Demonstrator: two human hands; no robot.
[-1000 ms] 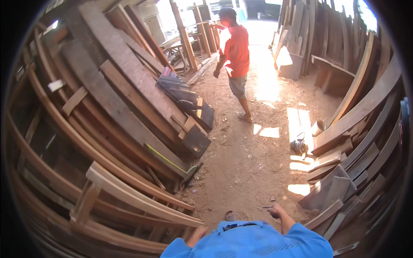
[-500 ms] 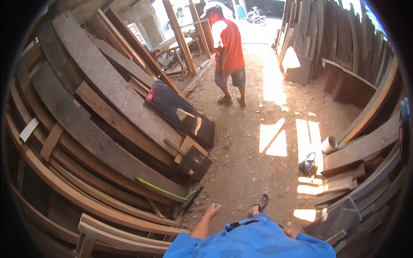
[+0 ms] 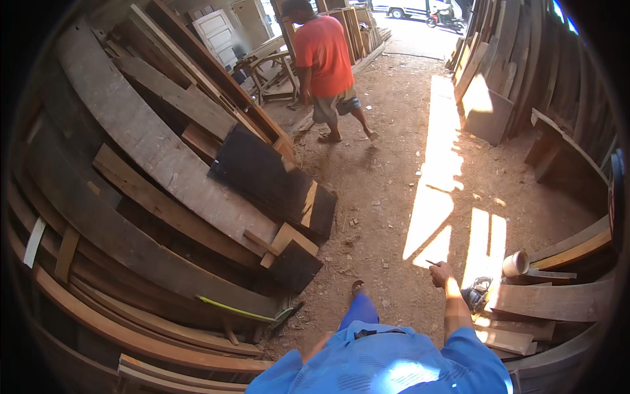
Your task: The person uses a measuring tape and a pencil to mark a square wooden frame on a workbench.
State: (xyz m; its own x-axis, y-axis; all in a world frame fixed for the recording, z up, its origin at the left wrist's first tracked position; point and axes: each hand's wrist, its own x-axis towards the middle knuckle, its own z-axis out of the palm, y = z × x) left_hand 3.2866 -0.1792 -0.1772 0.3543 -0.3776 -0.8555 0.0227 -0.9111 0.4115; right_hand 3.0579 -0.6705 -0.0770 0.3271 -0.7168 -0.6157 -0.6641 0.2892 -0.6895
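Observation:
My right hand (image 3: 443, 274) is stretched forward over the dirt floor, its fingers closed around a thin pencil-like stick (image 3: 431, 262) that points left. Only a bit of my left forearm (image 3: 317, 345) shows beside my blue shirt; the left hand is hidden. To the right of my right arm, a dark and silver power tool (image 3: 478, 293) lies on the ground next to a pale cylindrical container (image 3: 516, 264).
Long planks (image 3: 164, 151) lean in a stack along the left, with dark boards (image 3: 272, 177) jutting toward the path. More timber (image 3: 558, 302) lies on the right. Ahead walks a person in a red shirt (image 3: 326, 56). A motorbike (image 3: 446, 18) stands beyond the far opening.
My right hand has swung forward and up into view with the thin stick. My left hand has dropped out of sight. The person ahead appears farther left, and I have stepped forward.

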